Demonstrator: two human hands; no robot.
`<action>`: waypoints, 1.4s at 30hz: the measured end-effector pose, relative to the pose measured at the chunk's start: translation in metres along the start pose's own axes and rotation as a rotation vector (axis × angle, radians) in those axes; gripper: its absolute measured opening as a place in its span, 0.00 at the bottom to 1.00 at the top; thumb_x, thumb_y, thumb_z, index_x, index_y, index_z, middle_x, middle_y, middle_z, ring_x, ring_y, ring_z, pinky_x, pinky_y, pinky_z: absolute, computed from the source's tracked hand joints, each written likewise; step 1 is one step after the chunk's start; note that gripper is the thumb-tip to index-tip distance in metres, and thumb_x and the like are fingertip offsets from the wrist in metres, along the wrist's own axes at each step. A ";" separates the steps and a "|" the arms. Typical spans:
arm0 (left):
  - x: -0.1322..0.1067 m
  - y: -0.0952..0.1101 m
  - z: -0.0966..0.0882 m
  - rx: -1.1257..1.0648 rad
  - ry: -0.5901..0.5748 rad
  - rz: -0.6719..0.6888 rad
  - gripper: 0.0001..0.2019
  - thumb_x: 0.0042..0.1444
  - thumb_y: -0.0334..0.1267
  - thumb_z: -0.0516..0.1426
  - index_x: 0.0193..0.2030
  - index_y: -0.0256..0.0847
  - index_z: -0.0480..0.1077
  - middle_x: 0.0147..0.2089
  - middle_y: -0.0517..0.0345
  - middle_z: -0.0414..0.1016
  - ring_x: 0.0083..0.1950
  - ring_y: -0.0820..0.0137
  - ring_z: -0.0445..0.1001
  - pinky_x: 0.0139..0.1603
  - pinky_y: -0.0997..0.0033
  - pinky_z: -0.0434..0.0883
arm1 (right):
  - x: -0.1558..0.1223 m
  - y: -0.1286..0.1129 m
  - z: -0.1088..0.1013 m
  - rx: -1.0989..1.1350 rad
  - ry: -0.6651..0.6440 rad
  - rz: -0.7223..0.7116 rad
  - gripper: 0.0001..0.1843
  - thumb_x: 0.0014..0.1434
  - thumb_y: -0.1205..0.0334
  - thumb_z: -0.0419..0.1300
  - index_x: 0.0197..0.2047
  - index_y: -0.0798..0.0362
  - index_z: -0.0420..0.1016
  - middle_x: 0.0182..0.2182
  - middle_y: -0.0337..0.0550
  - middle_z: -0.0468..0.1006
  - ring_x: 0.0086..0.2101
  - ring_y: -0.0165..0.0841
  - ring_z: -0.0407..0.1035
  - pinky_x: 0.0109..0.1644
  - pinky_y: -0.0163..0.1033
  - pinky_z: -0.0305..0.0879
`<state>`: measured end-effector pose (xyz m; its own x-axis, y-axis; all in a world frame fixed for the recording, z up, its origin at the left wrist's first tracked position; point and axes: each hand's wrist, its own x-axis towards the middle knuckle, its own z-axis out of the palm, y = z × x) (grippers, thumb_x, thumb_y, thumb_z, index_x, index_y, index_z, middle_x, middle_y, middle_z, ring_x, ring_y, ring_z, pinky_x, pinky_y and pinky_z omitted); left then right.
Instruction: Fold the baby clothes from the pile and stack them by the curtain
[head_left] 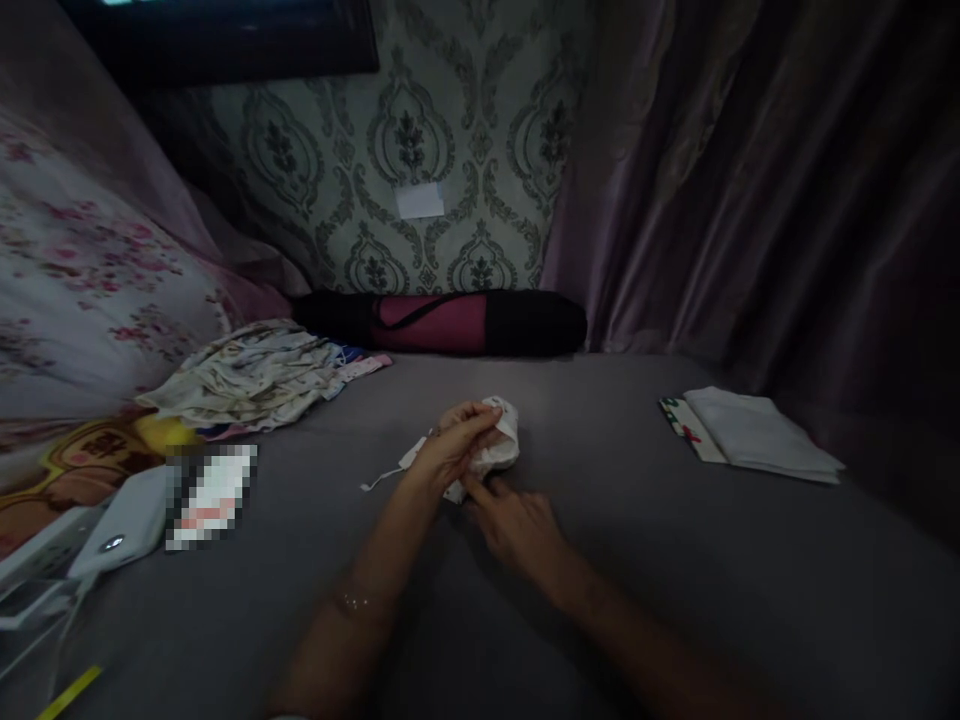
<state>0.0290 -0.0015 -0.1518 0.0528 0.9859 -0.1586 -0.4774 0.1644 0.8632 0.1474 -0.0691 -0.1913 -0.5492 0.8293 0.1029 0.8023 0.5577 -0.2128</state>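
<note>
A small bundle of white cloth [501,452] with faint printed marks is near the middle of the grey bed surface. My left hand [452,443] is closed around its left side, the thumb lying across the top. Below, my right hand [521,520] has its thumb and index finger pressed together at the bundle's lower edge, the other fingers curled. A thin white string [381,477] trails out to the left from under my left hand. Folds beneath the fingers are hidden, and the dim light hides the exact kind of cloth item.
At right lies a folded white cloth [761,432] over a patterned piece. A heap of printed clothes [251,375] sits at left, near a white device [127,522] with cables and a blurred-out item [214,498]. A black-and-pink long bag [439,323] lines the wall.
</note>
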 end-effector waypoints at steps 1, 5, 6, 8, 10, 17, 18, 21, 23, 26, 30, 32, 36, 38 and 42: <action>0.000 0.000 0.001 -0.010 0.002 0.003 0.12 0.40 0.31 0.70 0.25 0.34 0.69 0.28 0.60 0.73 0.29 0.77 0.74 0.34 0.80 0.73 | 0.001 0.000 0.001 -0.005 0.000 0.009 0.23 0.68 0.57 0.45 0.65 0.39 0.55 0.42 0.45 0.77 0.35 0.37 0.75 0.36 0.38 0.64; 0.001 0.003 -0.001 -0.029 0.088 0.056 0.12 0.39 0.32 0.69 0.26 0.36 0.69 0.30 0.59 0.74 0.30 0.76 0.73 0.33 0.78 0.72 | 0.001 0.005 0.003 0.051 0.036 0.052 0.20 0.67 0.55 0.47 0.59 0.48 0.64 0.49 0.50 0.75 0.43 0.40 0.73 0.41 0.40 0.65; 0.003 0.004 -0.004 0.007 0.111 0.080 0.12 0.39 0.35 0.69 0.26 0.36 0.70 0.30 0.59 0.73 0.29 0.76 0.73 0.30 0.78 0.71 | 0.001 0.007 0.002 0.100 0.057 0.060 0.19 0.67 0.54 0.47 0.57 0.50 0.66 0.49 0.50 0.75 0.44 0.40 0.73 0.43 0.41 0.64; 0.006 0.007 -0.012 0.140 0.167 0.161 0.13 0.40 0.40 0.68 0.28 0.37 0.71 0.27 0.60 0.71 0.26 0.75 0.70 0.25 0.78 0.66 | 0.003 0.014 0.001 0.239 0.114 0.097 0.16 0.65 0.53 0.50 0.52 0.50 0.69 0.46 0.47 0.77 0.42 0.39 0.73 0.44 0.40 0.64; 0.009 0.010 -0.023 0.307 0.244 0.285 0.13 0.41 0.44 0.67 0.29 0.38 0.72 0.27 0.61 0.70 0.27 0.75 0.68 0.25 0.77 0.63 | 0.008 0.023 -0.002 0.396 0.182 0.173 0.14 0.63 0.51 0.53 0.45 0.50 0.71 0.38 0.43 0.79 0.37 0.36 0.73 0.42 0.39 0.64; 0.015 0.018 -0.040 0.429 0.178 0.496 0.11 0.47 0.44 0.61 0.27 0.40 0.67 0.36 0.58 0.72 0.38 0.70 0.70 0.36 0.75 0.64 | 0.025 0.054 -0.016 1.015 0.500 0.319 0.15 0.47 0.49 0.63 0.29 0.49 0.64 0.18 0.31 0.66 0.21 0.28 0.60 0.25 0.32 0.54; 0.014 0.019 -0.040 0.412 0.154 0.474 0.11 0.49 0.45 0.60 0.28 0.40 0.65 0.31 0.61 0.70 0.34 0.72 0.69 0.33 0.76 0.63 | 0.024 0.057 -0.020 1.106 0.492 0.329 0.16 0.45 0.51 0.64 0.29 0.49 0.63 0.18 0.30 0.66 0.21 0.27 0.60 0.25 0.32 0.54; 0.010 0.020 -0.037 0.421 0.144 0.440 0.13 0.50 0.48 0.60 0.31 0.41 0.64 0.25 0.66 0.64 0.25 0.77 0.62 0.26 0.78 0.59 | 0.019 0.063 -0.037 1.354 0.408 0.378 0.19 0.41 0.58 0.65 0.37 0.49 0.65 0.23 0.31 0.72 0.23 0.28 0.65 0.27 0.32 0.59; 0.007 0.020 -0.035 0.437 0.120 0.426 0.16 0.50 0.51 0.60 0.32 0.41 0.64 0.24 0.67 0.63 0.24 0.78 0.61 0.25 0.79 0.58 | 0.014 0.067 -0.051 1.474 0.361 0.444 0.22 0.40 0.61 0.63 0.42 0.49 0.67 0.25 0.33 0.74 0.23 0.29 0.66 0.27 0.32 0.60; 0.002 0.022 -0.035 0.411 0.041 0.340 0.19 0.48 0.54 0.62 0.33 0.40 0.65 0.24 0.67 0.63 0.23 0.79 0.61 0.23 0.80 0.58 | 0.005 0.069 -0.071 1.560 0.307 0.543 0.23 0.40 0.60 0.64 0.42 0.52 0.72 0.25 0.37 0.76 0.24 0.31 0.68 0.26 0.33 0.62; -0.002 0.028 -0.040 0.314 -0.116 0.171 0.23 0.40 0.51 0.68 0.35 0.39 0.65 0.28 0.65 0.68 0.25 0.78 0.66 0.26 0.78 0.63 | -0.011 0.073 -0.092 1.426 0.203 0.526 0.25 0.41 0.52 0.70 0.42 0.54 0.75 0.28 0.42 0.78 0.27 0.35 0.72 0.31 0.37 0.66; -0.003 0.031 -0.045 0.337 -0.224 0.127 0.25 0.36 0.43 0.71 0.38 0.39 0.65 0.34 0.62 0.71 0.30 0.76 0.70 0.32 0.76 0.67 | -0.016 0.078 -0.097 1.281 0.200 0.490 0.25 0.42 0.49 0.71 0.41 0.54 0.77 0.28 0.41 0.78 0.27 0.34 0.71 0.31 0.36 0.65; -0.003 0.032 -0.053 0.501 -0.330 0.106 0.28 0.40 0.36 0.70 0.47 0.42 0.64 0.40 0.60 0.71 0.39 0.72 0.71 0.40 0.72 0.68 | -0.016 0.093 -0.095 1.011 0.390 0.424 0.22 0.46 0.42 0.66 0.33 0.54 0.79 0.27 0.41 0.76 0.29 0.33 0.69 0.31 0.35 0.63; -0.001 0.030 -0.056 0.587 -0.347 0.114 0.25 0.42 0.37 0.69 0.46 0.42 0.66 0.42 0.58 0.71 0.42 0.71 0.71 0.43 0.71 0.68 | -0.014 0.101 -0.093 0.911 0.498 0.354 0.22 0.45 0.41 0.66 0.28 0.53 0.78 0.31 0.43 0.76 0.33 0.35 0.69 0.34 0.35 0.63; 0.005 0.026 -0.059 0.726 -0.352 0.091 0.18 0.44 0.40 0.67 0.41 0.40 0.69 0.42 0.56 0.71 0.42 0.69 0.70 0.43 0.70 0.67 | -0.013 0.108 -0.090 0.904 0.480 0.391 0.23 0.46 0.40 0.65 0.30 0.54 0.80 0.29 0.43 0.77 0.31 0.34 0.69 0.32 0.35 0.63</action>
<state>-0.0347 0.0057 -0.1587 0.3719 0.9281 -0.0172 0.1882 -0.0573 0.9805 0.2618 -0.0163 -0.1277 0.0113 0.9799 0.1991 0.3260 0.1846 -0.9272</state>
